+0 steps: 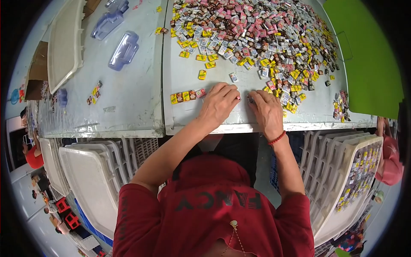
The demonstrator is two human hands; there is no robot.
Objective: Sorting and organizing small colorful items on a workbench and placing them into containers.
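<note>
My left hand (220, 102) rests knuckles-up on the grey table (128, 107), fingers curled over a small wrapped candy at its tip; what it pinches is mostly hidden. A short row of yellow, brown and pink wrapped candies (187, 96) lies just left of it. My right hand (266, 110) lies beside it, fingertips bent down on a small dark candy (249, 99). A wide heap of mixed wrapped candies (257, 36) covers the far right half of the table, its edge reaching my right hand.
Clear blue plastic blister shells (124, 50) lie at the far left, next to a white tray (64, 43). A green sheet (368, 64) is at right. Stacked white crates (92, 180) stand below the table; one tray at right (355, 180) holds several candies. A person in pink (391, 158) stands at right.
</note>
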